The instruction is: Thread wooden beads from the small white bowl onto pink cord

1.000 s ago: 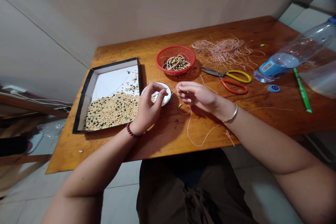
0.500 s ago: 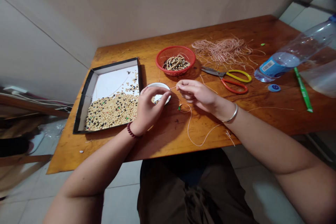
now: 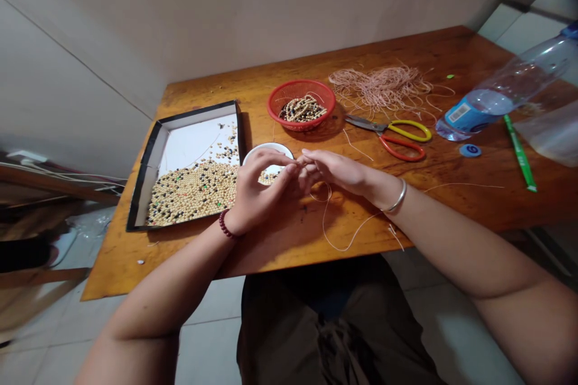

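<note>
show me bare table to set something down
Bare wood lies behind the black tray, left of the red basket, and between the scissors and the right forearm. It is crowded around the white dish, where the left hand and right hand meet.

peach cord (image 3: 335,248): thin, loosely looped | white dish (image 3: 266,145): holding pale beads (image 3: 270,178)
</note>
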Tool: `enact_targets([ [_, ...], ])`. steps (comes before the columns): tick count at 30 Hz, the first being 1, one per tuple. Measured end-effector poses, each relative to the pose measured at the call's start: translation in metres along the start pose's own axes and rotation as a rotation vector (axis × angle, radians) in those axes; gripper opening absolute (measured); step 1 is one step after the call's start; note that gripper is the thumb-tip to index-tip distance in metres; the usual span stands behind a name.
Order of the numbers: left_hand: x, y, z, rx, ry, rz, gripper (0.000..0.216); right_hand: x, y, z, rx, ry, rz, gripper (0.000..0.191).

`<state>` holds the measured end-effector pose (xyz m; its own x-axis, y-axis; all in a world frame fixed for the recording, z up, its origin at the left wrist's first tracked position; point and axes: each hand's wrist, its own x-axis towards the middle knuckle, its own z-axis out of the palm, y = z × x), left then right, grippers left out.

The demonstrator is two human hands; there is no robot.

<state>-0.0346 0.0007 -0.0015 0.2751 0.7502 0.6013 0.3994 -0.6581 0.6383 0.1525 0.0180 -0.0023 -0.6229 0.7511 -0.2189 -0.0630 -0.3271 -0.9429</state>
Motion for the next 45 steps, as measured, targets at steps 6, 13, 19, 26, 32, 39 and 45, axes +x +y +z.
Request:
enact_targets([
  [6,-0.001,-0.003,0.000,0.007,-0.040,0.021,0.009,-0.001,0.002,0.002,0.050,-0.067,-0.039,0.039],
  [13,0.001,0.000,0.002,0.052,0.017,-0.013,0.009,0.002,0.009,0.004,0.075,-0.062,-0.127,0.026],
  [19,0.002,-0.008,0.004,0.083,0.198,-0.142,0.015,0.004,0.008,0.006,0.139,0.054,-0.181,0.022],
  [26,0.000,-0.007,0.007,-0.155,0.076,-0.227,0.020,0.005,0.005,0.006,0.154,0.190,-0.190,0.015],
  [32,-0.001,-0.004,0.007,-0.220,-0.003,-0.238,0.019,0.005,0.005,0.009,-0.099,0.234,-0.233,0.012],
  [39,0.002,-0.005,0.004,-0.209,-0.039,-0.220,0.017,0.009,0.010,0.003,-0.251,0.213,-0.348,0.022],
  [45,0.006,-0.023,-0.013,0.513,-0.058,-0.130,0.013,0.011,0.012,-0.003,-0.298,0.349,-0.359,0.016],
])
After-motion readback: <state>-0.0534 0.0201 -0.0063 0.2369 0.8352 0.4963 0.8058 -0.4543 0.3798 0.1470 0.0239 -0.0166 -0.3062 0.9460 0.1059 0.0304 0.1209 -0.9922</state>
